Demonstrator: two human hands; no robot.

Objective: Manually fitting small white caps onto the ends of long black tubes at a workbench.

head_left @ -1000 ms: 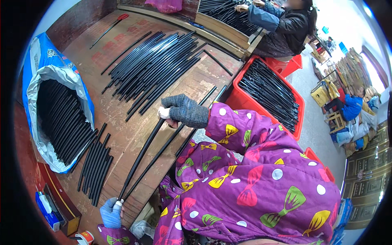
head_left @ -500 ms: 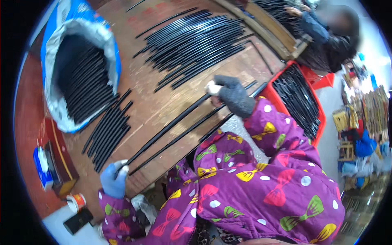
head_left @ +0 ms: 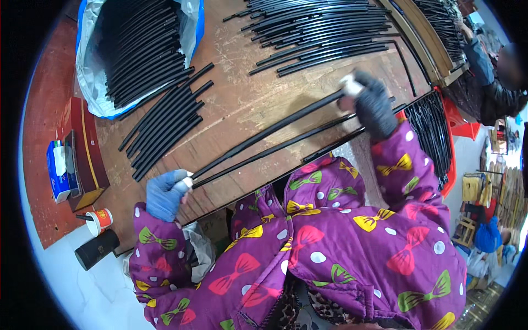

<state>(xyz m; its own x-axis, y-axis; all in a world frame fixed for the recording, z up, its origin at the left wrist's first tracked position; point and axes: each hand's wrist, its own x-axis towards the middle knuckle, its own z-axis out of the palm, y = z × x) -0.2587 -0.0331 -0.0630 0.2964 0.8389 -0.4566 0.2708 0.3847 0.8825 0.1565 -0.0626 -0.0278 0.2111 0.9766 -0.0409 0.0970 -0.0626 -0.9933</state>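
Observation:
A long thin black rod (head_left: pixel 269 131) is held slantwise over the near part of the table, one end in each hand. My left hand (head_left: pixel 166 193), in a blue-grey glove with white-wrapped fingertips, pinches its lower left end. At its upper right end, my right hand (head_left: pixel 375 105), in a dark grey glove with white-wrapped fingertips, is closed on it. Just below runs a second black rod (head_left: pixel 286 144), its left end close to my left fingers and its right part passing by my right hand; whether either hand touches it I cannot tell.
Short black rods (head_left: pixel 165 132) lie beside an open blue-and-white sack (head_left: pixel 91 82) full of rods. More long rods (head_left: pixel 324 33) lie at the far side of the table. A red crate (head_left: pixel 450 148) of rods stands right. A paper cup (head_left: pixel 100 221) stands lower left. Another person (head_left: pixel 495 88) works far right.
The whole view has shifted, so the sack and rods sit higher in the picture. Both hands still hold the same rod by its ends.

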